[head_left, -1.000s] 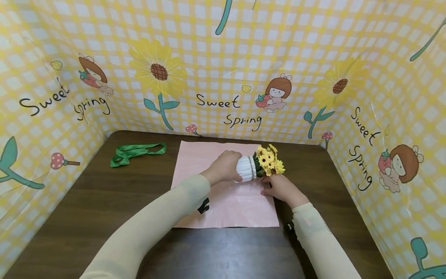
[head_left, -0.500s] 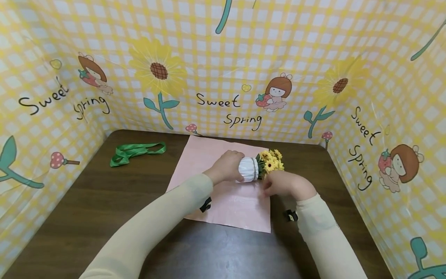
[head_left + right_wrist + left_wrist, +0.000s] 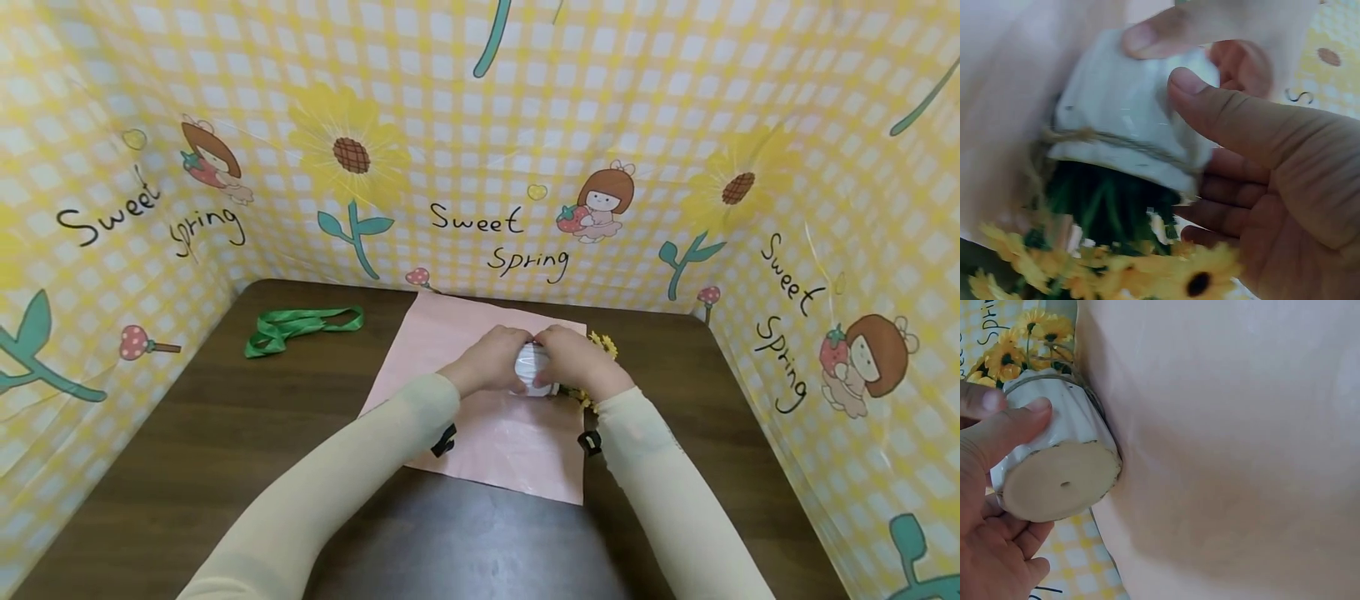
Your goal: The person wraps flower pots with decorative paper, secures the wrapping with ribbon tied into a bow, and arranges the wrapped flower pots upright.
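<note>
A white ribbed flowerpot (image 3: 531,367) with yellow artificial flowers (image 3: 604,343) lies on its side over a pink sheet of wrapping paper (image 3: 442,333). My left hand (image 3: 491,360) grips the pot near its base, thumb on the upper side and fingers round the far side. My right hand (image 3: 581,358) holds the same pot nearer the rim and covers most of the flowers in the head view. In the left wrist view the pot's beige bottom (image 3: 1063,481) with a small hole faces the camera. Twine (image 3: 1129,145) circles the rim, and green stems (image 3: 1107,200) come out of it.
A green ribbon (image 3: 300,329) lies loosely folded at the back left of the dark wooden table (image 3: 225,450). A yellow checked cloth (image 3: 480,142) with printed flowers hangs behind and at both sides. Black wrist bands (image 3: 590,442) show under the sleeves.
The paper has turned a little, its right edge shifting left. My right hand has left the paper's edge beside the flowers and now holds the pot. My left hand has kept its grip.
</note>
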The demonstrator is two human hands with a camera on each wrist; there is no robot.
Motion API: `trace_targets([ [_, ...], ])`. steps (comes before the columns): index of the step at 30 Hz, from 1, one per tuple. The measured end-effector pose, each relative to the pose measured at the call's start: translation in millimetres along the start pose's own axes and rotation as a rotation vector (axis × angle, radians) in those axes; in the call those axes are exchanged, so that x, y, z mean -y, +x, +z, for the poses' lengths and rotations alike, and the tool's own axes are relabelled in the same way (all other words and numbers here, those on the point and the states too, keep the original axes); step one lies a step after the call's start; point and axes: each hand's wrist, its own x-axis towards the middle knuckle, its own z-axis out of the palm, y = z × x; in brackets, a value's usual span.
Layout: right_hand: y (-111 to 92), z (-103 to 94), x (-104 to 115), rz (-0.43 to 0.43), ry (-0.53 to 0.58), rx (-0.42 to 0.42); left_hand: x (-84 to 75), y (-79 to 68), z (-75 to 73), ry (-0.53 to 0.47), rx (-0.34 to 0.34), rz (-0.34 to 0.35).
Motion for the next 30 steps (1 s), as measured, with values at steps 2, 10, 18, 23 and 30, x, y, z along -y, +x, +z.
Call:
trace_targets([
  [2,2,5.0,-2,0.010,-0.005,0.000,1.9,0.0,2.0,-0.026,0.004,-0.007],
  [10,0,9.9,0,0.019,-0.055,-0.035,10.4,-1.2,-0.4,-0.158,0.024,0.013],
  [18,-5,11.7,-3,0.082,-0.021,-0.031,55.8,-27.4,-17.9,-0.184,0.110,-0.079],
  [23,-6,12.7,0,0.086,-0.009,-0.029,88.0,-51.2,-15.1,0.024,0.195,-0.215],
  [30,-6,13.4,2,0.060,-0.017,-0.033,103.8,-71.7,-7.2,0.093,0.226,-0.229],
])
